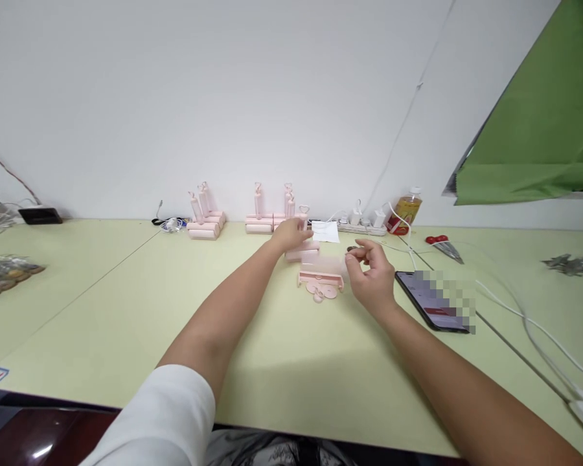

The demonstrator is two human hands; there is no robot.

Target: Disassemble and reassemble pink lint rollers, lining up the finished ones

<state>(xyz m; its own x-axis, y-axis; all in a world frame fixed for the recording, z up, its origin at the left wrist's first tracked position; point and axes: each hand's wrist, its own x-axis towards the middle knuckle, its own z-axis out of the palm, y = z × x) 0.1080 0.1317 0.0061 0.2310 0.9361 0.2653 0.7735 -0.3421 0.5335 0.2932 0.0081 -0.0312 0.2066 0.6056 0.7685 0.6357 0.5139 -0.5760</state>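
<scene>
My left hand (290, 235) is closed around the upright handle of a pink lint roller (302, 252), whose base is smeared by motion. My right hand (372, 275) has its fingers curled, thumb near forefinger. A small dark thing (352, 248) shows at its fingertips, too small to name. Beside that thumb lies a pale, see-through roll (323, 264), blurred. Just below it on the table is a pink holder (320, 279) with flat rounded pieces in front. More pink lint rollers stand by the wall, one group (204, 220) further left and another (259, 220) near my left hand.
White paper (326, 232) and a power strip (362, 228) with chargers lie along the wall, near a drink bottle (405, 210). A phone (432, 304), red-handled pliers (444, 247) and white cables lie at right. Bagged parts (10, 272) are far left.
</scene>
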